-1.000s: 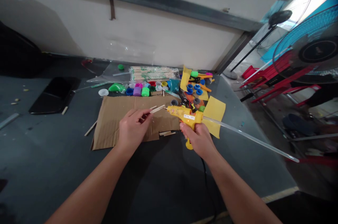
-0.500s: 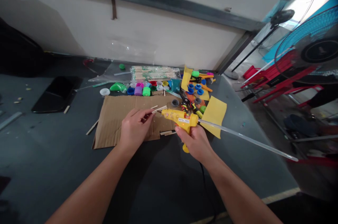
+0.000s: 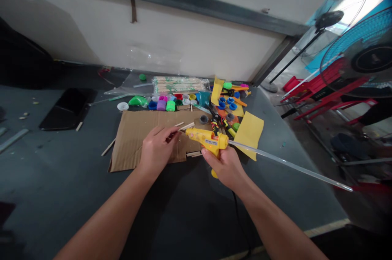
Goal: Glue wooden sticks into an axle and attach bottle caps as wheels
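My right hand (image 3: 226, 166) is wrapped round the handle of a yellow hot glue gun (image 3: 202, 136), with a long clear glue stick (image 3: 290, 163) sticking out of its back end. My left hand (image 3: 158, 147) pinches thin wooden sticks (image 3: 186, 126) between thumb and fingers; how many is hard to make out. The gun's nozzle is close to the sticks at the left fingertips; whether it touches them cannot be seen. Beneath both lies a brown cardboard sheet (image 3: 131, 137). Short wooden sticks (image 3: 193, 154) lie at its front edge.
Behind the cardboard are colourful bottle caps (image 3: 161, 105), a plastic-wrapped stick bundle (image 3: 180, 85) and pliers (image 3: 216, 117). Yellow paper (image 3: 250, 131) lies right of them. A black phone (image 3: 65, 108) rests at left. The gun's cord (image 3: 236, 211) runs toward the front edge. A fan (image 3: 370, 57) stands at right.
The glue gun has shifted slightly left, its nozzle closer to the left fingertips, and its glue stick tilts a little. My left hand still pinches the sticks.
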{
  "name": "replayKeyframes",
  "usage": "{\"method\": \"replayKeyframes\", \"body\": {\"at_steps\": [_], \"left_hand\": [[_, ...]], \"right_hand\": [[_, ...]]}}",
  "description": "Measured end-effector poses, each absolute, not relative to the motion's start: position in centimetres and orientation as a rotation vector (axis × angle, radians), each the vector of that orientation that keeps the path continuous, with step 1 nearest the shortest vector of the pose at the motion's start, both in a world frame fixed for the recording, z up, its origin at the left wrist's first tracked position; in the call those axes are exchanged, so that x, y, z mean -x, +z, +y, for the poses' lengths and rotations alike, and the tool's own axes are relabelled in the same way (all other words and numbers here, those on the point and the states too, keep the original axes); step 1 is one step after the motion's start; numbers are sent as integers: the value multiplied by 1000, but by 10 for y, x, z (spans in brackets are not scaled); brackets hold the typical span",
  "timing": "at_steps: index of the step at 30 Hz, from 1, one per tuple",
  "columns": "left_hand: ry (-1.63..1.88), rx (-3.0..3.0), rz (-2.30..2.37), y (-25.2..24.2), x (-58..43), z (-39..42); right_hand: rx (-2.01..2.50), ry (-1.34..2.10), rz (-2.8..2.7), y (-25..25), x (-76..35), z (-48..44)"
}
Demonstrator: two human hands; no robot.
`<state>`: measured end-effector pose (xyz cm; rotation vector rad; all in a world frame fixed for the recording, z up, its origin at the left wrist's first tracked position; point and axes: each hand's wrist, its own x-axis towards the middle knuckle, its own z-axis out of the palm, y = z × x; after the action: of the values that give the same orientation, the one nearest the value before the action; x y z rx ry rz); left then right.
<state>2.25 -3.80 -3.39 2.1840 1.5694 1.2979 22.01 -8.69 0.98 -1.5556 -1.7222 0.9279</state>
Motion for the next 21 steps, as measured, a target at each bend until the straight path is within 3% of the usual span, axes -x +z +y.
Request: {"method": "replayKeyframes", "body": {"at_steps": [21], "left_hand": [[1324,-2076,1642,-32,-22,-40]], "right_hand": [[1716,822,-1652,7,-237,-80]]}}
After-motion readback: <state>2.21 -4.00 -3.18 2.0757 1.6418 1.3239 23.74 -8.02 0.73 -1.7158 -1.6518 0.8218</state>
